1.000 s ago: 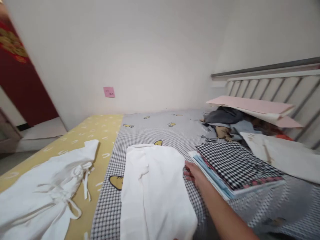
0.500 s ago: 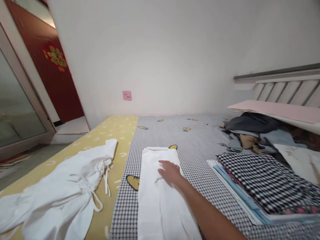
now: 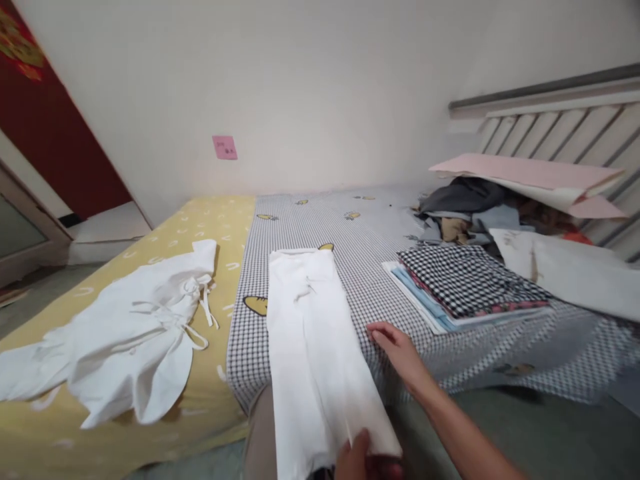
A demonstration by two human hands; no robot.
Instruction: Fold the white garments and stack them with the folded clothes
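A long folded white garment (image 3: 315, 340) lies on the black-and-white checked bedsheet (image 3: 350, 293), its near end hanging over the bed edge. My left hand (image 3: 357, 457) is at that near end, partly cut off by the frame, and seems to pinch the cloth. My right hand (image 3: 397, 350) rests flat and open on the sheet, its fingers just beside the garment's right edge. It holds nothing.
A white tied garment (image 3: 130, 333) lies on a yellow sheet to the left. A folded stack topped with checked cloth (image 3: 465, 280) sits to the right. Beyond it are a heap of clothes (image 3: 465, 200), pink boards (image 3: 530, 173) and a slatted headboard (image 3: 550, 127).
The white garment is narrower than one second ago. My right hand has moved off its top to beside its right edge. My left hand has come into view at the near end.
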